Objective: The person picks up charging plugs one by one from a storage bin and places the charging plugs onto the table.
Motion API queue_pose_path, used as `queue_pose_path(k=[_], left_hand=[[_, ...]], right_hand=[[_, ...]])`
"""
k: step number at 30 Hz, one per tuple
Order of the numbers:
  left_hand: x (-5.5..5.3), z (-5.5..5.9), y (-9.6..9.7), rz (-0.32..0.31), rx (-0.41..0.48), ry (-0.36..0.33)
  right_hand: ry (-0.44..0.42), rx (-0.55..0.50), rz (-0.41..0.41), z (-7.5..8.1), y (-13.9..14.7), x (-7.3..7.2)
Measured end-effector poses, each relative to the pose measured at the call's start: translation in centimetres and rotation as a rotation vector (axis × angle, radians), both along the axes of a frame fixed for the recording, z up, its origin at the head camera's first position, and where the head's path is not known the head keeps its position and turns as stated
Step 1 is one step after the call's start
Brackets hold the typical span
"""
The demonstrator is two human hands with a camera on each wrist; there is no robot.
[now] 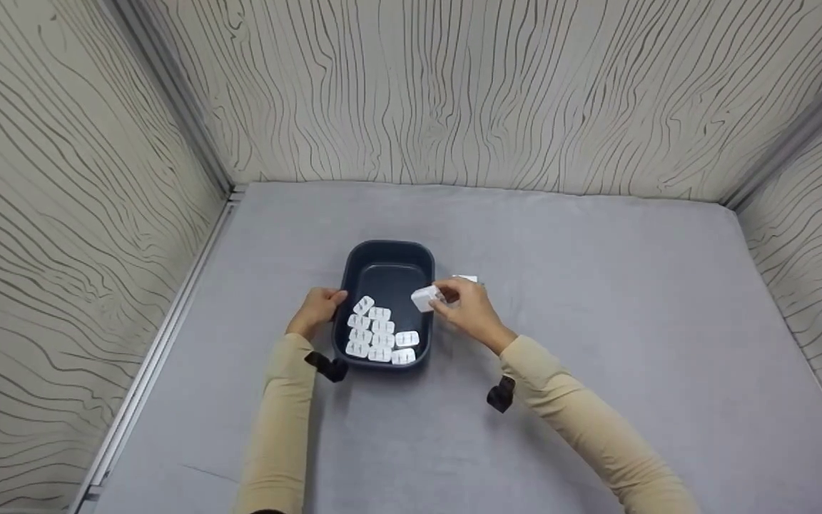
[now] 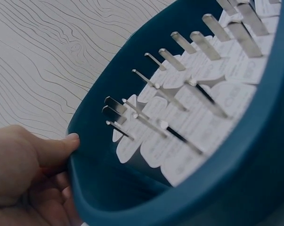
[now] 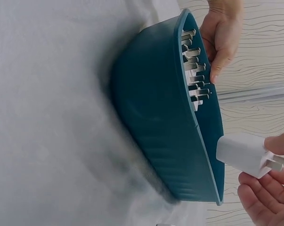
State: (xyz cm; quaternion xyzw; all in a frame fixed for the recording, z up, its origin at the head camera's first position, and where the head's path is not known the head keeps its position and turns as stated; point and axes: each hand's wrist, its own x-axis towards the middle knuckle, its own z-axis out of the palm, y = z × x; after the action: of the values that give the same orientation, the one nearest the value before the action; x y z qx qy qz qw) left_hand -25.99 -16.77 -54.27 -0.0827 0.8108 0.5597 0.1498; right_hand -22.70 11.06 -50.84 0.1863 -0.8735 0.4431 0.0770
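A dark blue plastic tub (image 1: 389, 257) sits on the table with several white power adapters (image 1: 381, 340) packed in its near half, their metal prongs pointing up. My left hand (image 1: 317, 309) grips the tub's left rim, thumb over the edge and the other fingers outside; the left wrist view shows this hand (image 2: 33, 165) up close. Between thumb and fingers, my right hand (image 1: 472, 312) pinches one white power adapter (image 3: 240, 153) over the tub's right rim. Its two prongs face back toward the fingers. The far half of the tub's floor is bare.
Just past my right hand, a small white object (image 1: 465, 277) lies on the grey cloth-covered table (image 1: 596, 321), partly hidden. Patterned panels (image 1: 454, 93) enclose the back and sides. A metal rail (image 1: 161, 343) runs along the left edge.
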Motion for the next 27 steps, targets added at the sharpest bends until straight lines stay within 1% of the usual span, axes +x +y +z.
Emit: queue_pose_path(k=[5, 13, 22, 25, 27], left_hand=[[0.1, 0.1, 0.0, -0.003, -0.010, 0.011], [0.2, 0.0, 0.0, 0.001, -0.010, 0.012], [0.2, 0.0, 0.0, -0.007, -0.025, 0.016], [0.2, 0.2, -0.1, -0.016, -0.041, 0.008], [0.2, 0.3, -0.1, -0.016, -0.046, -0.008]], right_hand=[[-0.027, -0.051, -0.040, -0.3, 0.4, -0.1], [-0.127, -0.130, -0.128, -0.7, 1.0, -0.3], [-0.164, -0.171, -0.214, -1.1, 2.1, -0.6], [-0.159, -0.160, -0.226, -1.3, 2.4, -0.7], [-0.158, -0.147, -0.234, -1.4, 2.6, -0.7]])
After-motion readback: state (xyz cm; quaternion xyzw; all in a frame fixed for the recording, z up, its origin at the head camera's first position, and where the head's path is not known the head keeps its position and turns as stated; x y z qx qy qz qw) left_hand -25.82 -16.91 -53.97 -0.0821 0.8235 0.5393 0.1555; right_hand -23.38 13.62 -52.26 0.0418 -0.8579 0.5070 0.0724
